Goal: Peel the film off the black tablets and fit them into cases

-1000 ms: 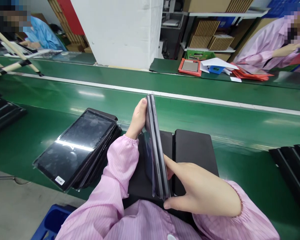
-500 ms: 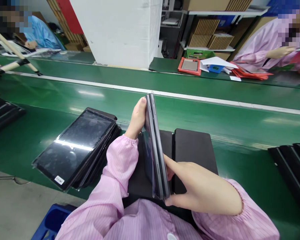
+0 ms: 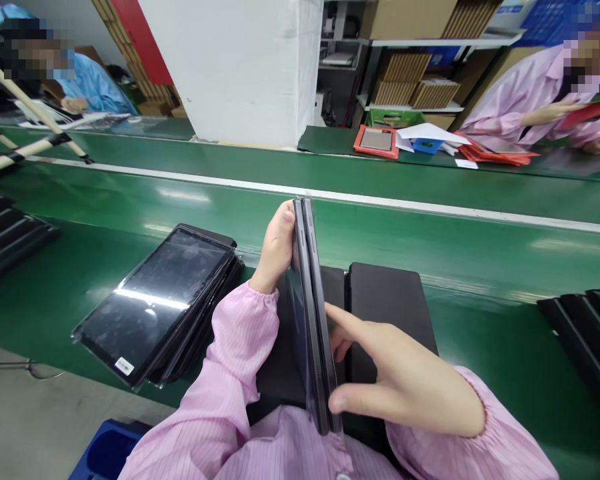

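Observation:
Two thin dark grey tablets (image 3: 313, 313) are held upright on edge, face against face, with their narrow sides toward me. Clear film shows on the left one. My left hand (image 3: 280, 237) is closed on their far end, the thumb lying along the edge. On the near right side is my right hand (image 3: 375, 367), its thumb and fingers spread and the fingertips at the right tablet's surface. Beneath and behind the tablets lies one black case (image 3: 275, 360), partly hidden, with another black case (image 3: 387, 300) to its right.
A stack of film-wrapped tablets (image 3: 155, 300) lies at left. Black cases are piled at the far left (image 3: 10, 240) and far right (image 3: 587, 340). Beyond the green bench (image 3: 485, 333) runs a white rail (image 3: 405, 202). Two people work across it, near red-cased tablets (image 3: 377, 140).
The two tablets have shifted slightly down in view. My right thumb has come off their lower corner and my right fingers have loosened. My left hand keeps its hold.

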Demonstrator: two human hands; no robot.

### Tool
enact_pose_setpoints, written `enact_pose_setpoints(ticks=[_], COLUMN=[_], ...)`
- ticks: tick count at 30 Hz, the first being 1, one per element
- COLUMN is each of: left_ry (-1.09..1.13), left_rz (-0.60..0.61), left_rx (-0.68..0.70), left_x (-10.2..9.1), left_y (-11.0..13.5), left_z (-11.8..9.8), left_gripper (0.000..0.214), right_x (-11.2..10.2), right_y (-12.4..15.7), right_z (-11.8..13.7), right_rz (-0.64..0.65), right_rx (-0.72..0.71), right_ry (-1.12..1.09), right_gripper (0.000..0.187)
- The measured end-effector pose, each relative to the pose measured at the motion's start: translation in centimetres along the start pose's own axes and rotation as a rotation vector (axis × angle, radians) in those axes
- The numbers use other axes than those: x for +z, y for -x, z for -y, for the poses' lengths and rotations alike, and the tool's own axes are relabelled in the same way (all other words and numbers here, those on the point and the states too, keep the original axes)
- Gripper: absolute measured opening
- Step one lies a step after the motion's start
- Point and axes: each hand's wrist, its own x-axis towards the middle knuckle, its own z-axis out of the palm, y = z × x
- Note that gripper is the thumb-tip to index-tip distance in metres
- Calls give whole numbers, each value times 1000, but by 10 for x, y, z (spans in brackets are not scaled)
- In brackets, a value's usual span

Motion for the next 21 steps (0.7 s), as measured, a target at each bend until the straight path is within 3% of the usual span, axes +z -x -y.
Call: enact_pose_setpoints(ticks=[3,7,13,21], left_ry=[-25,-42,-133,45], left_rz=[17,45,118,281], left_rx=[36,57,99,86], left_x=[0,0,7,20], left_y=[3,8,17,36], left_z=[-5,-10,-28,-44], left_gripper=[56,55,53,43], right_x=[2,5,9,14], right_y=[-4,-5,-2,-20], right_z=[2,2,2,2], right_rz=[-130,-238,-398,-660], right_rx=[-37,-96,-213,-241], right_ry=[-15,-54,-155,-384], right_gripper=[73,60,62,59])
